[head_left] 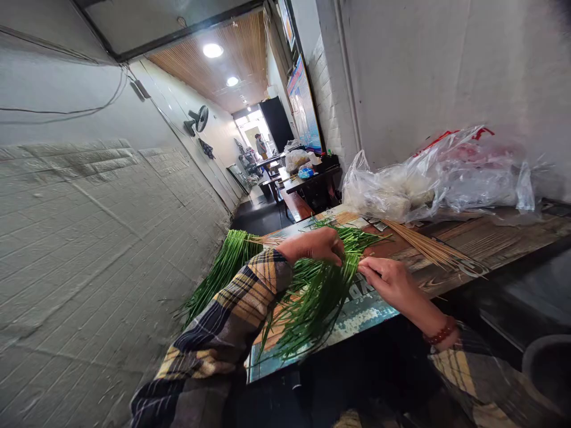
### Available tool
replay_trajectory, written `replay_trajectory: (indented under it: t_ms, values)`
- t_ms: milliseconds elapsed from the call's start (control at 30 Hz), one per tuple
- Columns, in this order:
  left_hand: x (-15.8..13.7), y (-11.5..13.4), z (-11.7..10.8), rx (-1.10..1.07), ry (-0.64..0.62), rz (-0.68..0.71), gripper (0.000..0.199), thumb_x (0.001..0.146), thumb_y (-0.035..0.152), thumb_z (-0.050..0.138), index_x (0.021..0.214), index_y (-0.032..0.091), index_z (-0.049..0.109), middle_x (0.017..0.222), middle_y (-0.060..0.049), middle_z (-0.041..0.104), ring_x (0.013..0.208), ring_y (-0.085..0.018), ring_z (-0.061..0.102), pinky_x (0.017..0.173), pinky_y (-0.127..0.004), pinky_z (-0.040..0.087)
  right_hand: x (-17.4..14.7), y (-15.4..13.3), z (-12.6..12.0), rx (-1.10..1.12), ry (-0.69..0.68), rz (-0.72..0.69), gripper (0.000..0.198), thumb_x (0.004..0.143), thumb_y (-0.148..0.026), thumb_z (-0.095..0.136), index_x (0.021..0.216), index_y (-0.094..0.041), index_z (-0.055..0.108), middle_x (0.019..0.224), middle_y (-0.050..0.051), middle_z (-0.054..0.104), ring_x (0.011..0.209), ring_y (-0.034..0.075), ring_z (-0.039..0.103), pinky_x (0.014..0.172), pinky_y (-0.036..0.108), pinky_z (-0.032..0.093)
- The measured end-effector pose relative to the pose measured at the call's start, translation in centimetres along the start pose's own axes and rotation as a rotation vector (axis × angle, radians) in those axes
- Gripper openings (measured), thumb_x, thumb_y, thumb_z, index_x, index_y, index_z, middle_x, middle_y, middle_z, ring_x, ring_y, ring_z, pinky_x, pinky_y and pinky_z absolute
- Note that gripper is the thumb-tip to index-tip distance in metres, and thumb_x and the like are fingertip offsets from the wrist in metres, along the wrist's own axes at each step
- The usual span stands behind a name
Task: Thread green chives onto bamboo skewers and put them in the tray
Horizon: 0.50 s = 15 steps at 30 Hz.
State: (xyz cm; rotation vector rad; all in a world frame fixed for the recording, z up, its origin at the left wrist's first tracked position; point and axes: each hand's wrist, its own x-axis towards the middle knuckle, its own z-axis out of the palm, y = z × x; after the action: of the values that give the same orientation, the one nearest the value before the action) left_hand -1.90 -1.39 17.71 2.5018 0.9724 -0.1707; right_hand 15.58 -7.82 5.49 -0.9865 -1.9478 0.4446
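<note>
We can read no words: the far wall poster [305, 110] on the right is blurred, and the near tabletop's [372, 312] pale lettering [359, 290] seems partly covered.

Green stalks [314, 306] — yellow-and-dark plaid sleeves [232, 315]

A pile of stalks [312, 312] lay on the near part of the table [526, 238], with a second bundle of stalks [227, 267] to its left. Thin sticks [423, 244] lay right of the pile — and behind them, before the right-hand wall [423, 71], sat plastic bags [397, 187]. Farther back stood another table [321, 175].
</note>
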Motion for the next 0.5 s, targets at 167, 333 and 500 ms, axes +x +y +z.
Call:
replay_trajectory:
  t_ms: [167, 333, 500]
  values:
    - [-0.1, -0.4, -0.1, -0.019, 0.031, -0.014, 0.006, 0.065, 0.016, 0.071, 0.07, 0.014, 0.073, 0.055, 0.003, 0.063, 0.052, -0.008, 0.048, 0.051, -0.018, 0.034, 0.0, 0.2, -0.1, -0.008, -0.004, 0.006, 0.033, 0.094, -0.035, 0.038, 0.073, -0.02, 0.059, 0.065, 0.002, 0.061, 0.063, 0.017, 0.058, 0.06, 0.026, 0.038]
    - [-2.1, -2.2, -1.4, -0.146, 0.129, -0.042, 0.028, 0.063, 0.029, 0.076, 0.088, 0.016, 0.073, 0.077, -0.001, 0.071, 0.068, -0.011, 0.06, 0.063, -0.019, 0.042, -0.2, 0.7, -0.2, 0.024, 0.014, 0.038, 0.033, 0.093, -0.037, 0.039, 0.072, -0.02, 0.06, 0.063, 0.001, 0.062, 0.06, 0.016, 0.057, 0.059, 0.026, 0.039]
    - [-2.8, -3.4, -0.9, -0.153, 0.126, -0.004, 0.014, 0.069, 0.024, 0.071, 0.078, 0.014, 0.073, 0.074, -0.001, 0.069, 0.067, -0.011, 0.059, 0.064, -0.02, 0.043, -0.2, 1.0, 0.0, 0.021, -0.01, 0.037, 0.032, 0.093, -0.037, 0.04, 0.073, -0.021, 0.059, 0.06, 0.0, 0.058, 0.059, 0.016, 0.056, 0.06, 0.026, 0.039]
